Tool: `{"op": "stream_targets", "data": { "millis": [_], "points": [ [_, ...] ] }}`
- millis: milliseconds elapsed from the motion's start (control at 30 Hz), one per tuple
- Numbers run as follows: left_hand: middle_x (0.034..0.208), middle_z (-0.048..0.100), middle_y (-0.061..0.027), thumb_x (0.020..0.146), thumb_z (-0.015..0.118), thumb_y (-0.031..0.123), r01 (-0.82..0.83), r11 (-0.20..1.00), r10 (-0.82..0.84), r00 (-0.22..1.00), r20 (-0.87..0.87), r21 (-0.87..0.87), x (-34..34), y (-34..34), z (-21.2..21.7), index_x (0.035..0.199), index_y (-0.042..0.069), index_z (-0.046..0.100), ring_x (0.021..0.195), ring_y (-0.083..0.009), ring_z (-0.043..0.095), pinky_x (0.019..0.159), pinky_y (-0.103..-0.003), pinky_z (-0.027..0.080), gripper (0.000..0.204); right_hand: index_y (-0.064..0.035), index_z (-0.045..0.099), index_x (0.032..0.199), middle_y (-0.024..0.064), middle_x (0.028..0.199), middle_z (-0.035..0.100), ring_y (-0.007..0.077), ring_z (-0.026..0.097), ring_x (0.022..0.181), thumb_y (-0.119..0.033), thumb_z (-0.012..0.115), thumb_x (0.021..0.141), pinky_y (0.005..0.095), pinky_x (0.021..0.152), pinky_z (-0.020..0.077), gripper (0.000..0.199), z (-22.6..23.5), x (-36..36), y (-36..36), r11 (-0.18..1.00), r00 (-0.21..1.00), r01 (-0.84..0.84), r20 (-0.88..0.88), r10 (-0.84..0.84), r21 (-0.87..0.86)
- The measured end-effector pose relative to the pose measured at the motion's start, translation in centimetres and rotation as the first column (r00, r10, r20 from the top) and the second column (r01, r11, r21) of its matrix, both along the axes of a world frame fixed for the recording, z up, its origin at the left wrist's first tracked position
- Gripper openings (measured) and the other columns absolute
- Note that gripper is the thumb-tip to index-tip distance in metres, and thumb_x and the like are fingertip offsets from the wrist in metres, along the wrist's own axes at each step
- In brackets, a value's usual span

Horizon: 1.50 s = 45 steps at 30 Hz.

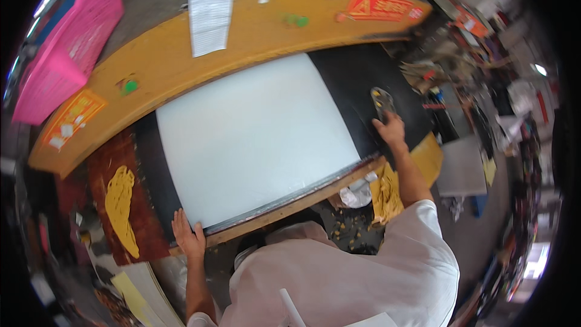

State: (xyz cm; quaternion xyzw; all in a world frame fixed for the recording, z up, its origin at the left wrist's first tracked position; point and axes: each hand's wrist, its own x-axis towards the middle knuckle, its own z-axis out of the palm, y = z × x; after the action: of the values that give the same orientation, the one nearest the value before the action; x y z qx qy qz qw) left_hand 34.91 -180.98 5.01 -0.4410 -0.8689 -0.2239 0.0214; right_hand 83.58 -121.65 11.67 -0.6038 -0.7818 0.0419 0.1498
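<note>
A large white cutting board (254, 139) lies on the black machine bed in front of me. My left hand (189, 234) rests open, fingers stretched, at the near left corner of the board. At the right, my right hand (390, 128) is at the near end of a dark, sole-shaped cutting die (381, 98) on the black surface. Its fingertips seem closed on the die's rim, partly hidden, with the thumb out to the left. Yellow bits show inside the die.
An orange-yellow machine beam (266, 27) spans the far side, with a paper sheet (210, 21) on it. A pink basket (72, 48) is at far left. Yellow sheet material (121, 209) lies on the reddish board at left; more yellow material (385, 194) is below my right arm.
</note>
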Motion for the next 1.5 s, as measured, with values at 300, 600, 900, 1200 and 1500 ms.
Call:
{"op": "stream_targets", "data": {
  "millis": [300,600,900,1200,1500],
  "points": [
    [0.164,0.043,-0.0259,0.100,0.062,0.024,-0.342,0.937,0.349,0.919,-0.185,0.071,7.2,6.0,2.0,0.157,-0.005,0.043,0.156,-0.0489,0.033,0.127,-0.063,0.022,0.066,-0.0143,0.047,0.162,0.0354,0.157,0.045,0.0499,0.052,0.141,-0.059,0.084,0.072,0.0504,0.118,0.0440,0.107,-3.4,1.1,10.9,0.944,0.991,0.125,0.082,-0.104,-0.305],
    [0.158,0.054,-0.0135,0.097,0.065,0.027,-0.159,0.987,0.162,0.983,-0.083,0.036,12.7,13.1,1.7,0.141,0.010,0.066,0.153,-0.0395,0.040,0.126,-0.066,0.019,0.047,-0.0121,0.054,0.158,0.0331,0.132,0.065,0.0456,0.067,0.122,-0.057,0.085,0.065,0.0452,0.110,0.0514,0.108,7.5,-7.9,0.0,0.866,0.973,-0.221,-0.161,0.164,-0.448],
    [0.157,0.055,-0.0143,0.098,0.064,0.025,-0.132,0.987,0.137,0.989,-0.049,0.093,12.3,13.0,1.4,0.138,0.007,0.068,0.153,-0.0387,0.040,0.128,-0.062,0.018,0.044,-0.0141,0.042,0.162,0.0362,0.136,0.060,0.0516,0.058,0.129,-0.057,0.073,0.075,0.0500,0.106,0.0529,0.101,9.3,-32.8,-19.5,0.677,0.834,-0.470,-0.036,0.550,-0.566],
    [0.154,0.059,-0.0139,0.096,0.065,0.024,-0.129,0.981,0.134,0.991,-0.026,0.147,12.1,13.0,0.9,0.136,0.006,0.069,0.151,-0.0390,0.043,0.127,-0.063,0.021,0.044,-0.0043,0.026,0.170,0.0349,0.147,0.048,0.0434,0.056,0.130,-0.073,0.068,0.085,0.0440,0.099,0.0556,0.117,6.5,-38.4,-23.1,0.774,0.822,-0.307,0.255,0.509,-0.554],
    [0.157,0.055,-0.0167,0.098,0.061,0.025,-0.088,0.992,0.096,0.990,-0.100,0.085,11.8,13.0,0.7,0.138,0.005,0.067,0.152,-0.0415,0.041,0.126,-0.065,0.020,0.045,-0.0146,0.030,0.169,0.0317,0.153,0.045,0.0482,0.055,0.130,-0.049,0.078,0.075,0.0539,0.103,0.0531,0.111,8.2,-36.1,-22.8,0.735,0.861,-0.306,0.154,0.485,-0.605]
  ]
}}
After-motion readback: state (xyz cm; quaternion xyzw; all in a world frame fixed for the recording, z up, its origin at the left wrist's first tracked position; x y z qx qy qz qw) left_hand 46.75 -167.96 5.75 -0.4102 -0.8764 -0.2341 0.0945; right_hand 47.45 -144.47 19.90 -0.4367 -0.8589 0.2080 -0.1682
